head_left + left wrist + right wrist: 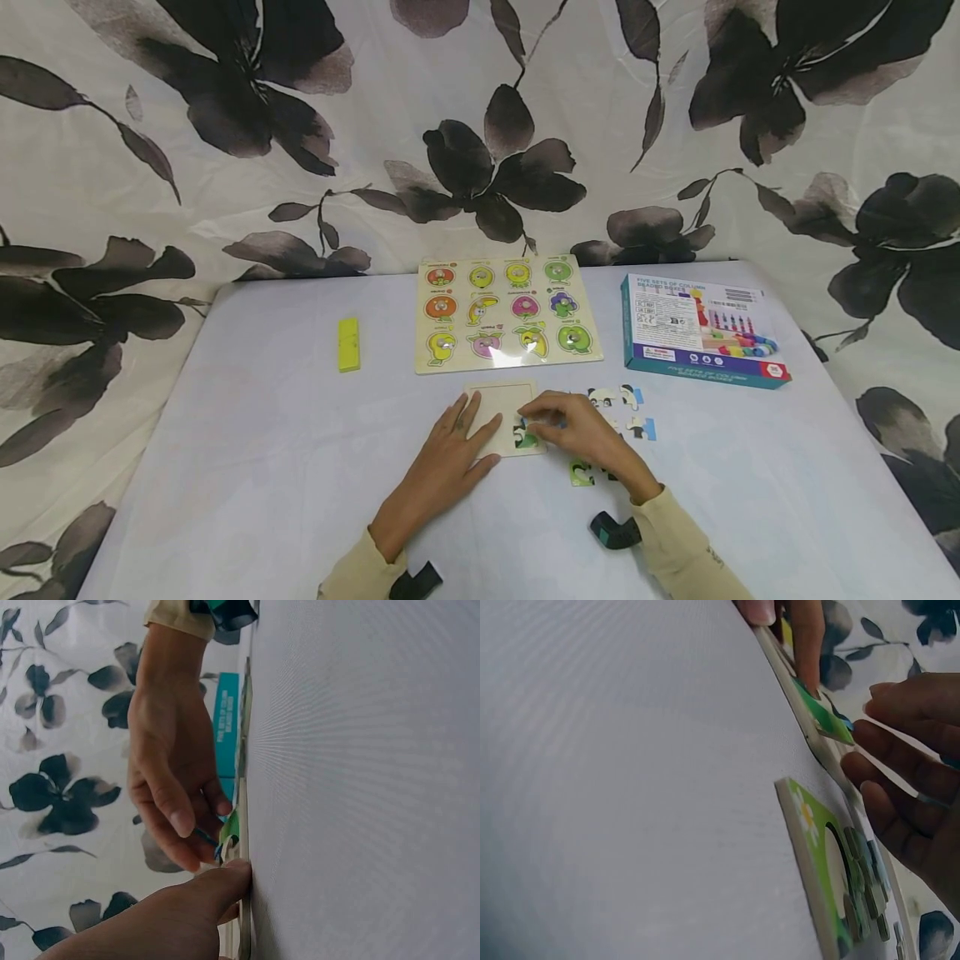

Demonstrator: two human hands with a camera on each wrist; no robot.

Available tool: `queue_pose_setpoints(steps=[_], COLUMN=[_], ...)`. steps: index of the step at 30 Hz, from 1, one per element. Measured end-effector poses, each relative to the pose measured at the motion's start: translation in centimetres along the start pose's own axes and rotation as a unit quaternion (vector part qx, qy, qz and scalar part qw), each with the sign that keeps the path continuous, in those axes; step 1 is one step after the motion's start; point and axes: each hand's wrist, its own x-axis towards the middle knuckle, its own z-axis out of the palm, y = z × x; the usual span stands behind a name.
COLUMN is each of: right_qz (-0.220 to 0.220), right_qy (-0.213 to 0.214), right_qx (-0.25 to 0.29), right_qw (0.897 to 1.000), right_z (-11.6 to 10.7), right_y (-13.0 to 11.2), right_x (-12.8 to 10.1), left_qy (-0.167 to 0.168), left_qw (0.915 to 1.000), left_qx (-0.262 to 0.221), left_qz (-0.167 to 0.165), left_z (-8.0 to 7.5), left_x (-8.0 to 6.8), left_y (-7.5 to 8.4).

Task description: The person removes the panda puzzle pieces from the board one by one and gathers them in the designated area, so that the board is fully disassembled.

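Note:
My left hand [446, 454] lies with fingers spread on a small square wooden puzzle board [512, 395], its thumb at the near edge. At the board's lower right sits a green, black and white puzzle piece [522, 435]. Above that corner, my right hand [585, 427] pinches a small puzzle piece with a blue edge [205, 837] between thumb and fingers, which mostly hide it. Close by in the right wrist view, a green piece [825, 716] lies at the board's edge, near the right fingertips.
Loose panda-picture pieces [641, 428] and a green piece [581, 474] lie right of the board. Behind stand a fruit puzzle board [510, 350] and a bead-set box [705, 333]. A yellow block [348, 345] lies back left on the white-covered table [247, 433].

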Motion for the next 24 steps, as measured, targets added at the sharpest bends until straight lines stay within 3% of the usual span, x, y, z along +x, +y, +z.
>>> queue_pose_setpoints(steps=[14,19,24], right_qz=[-0.015,-0.006,-0.025], right_qy=[-0.009,-0.002,0.018], right_qx=[0.026,0.021,0.018], right_qw=[1.0,1.0,0.999], right_z=[0.24,0.36,0.61], right_y=[0.48,0.6,0.67], right_x=[0.22,0.38,0.74], left_qy=[-0.002,0.0,0.003], left_qw=[1.0,1.0,1.0], left_qx=[0.0,-0.001,-0.001], left_qz=[0.0,0.002,0.004], left_z=[-0.03,-0.06,-0.18], left_x=[-0.18,-0.11,-0.03], left_y=[0.07,0.04,0.05])
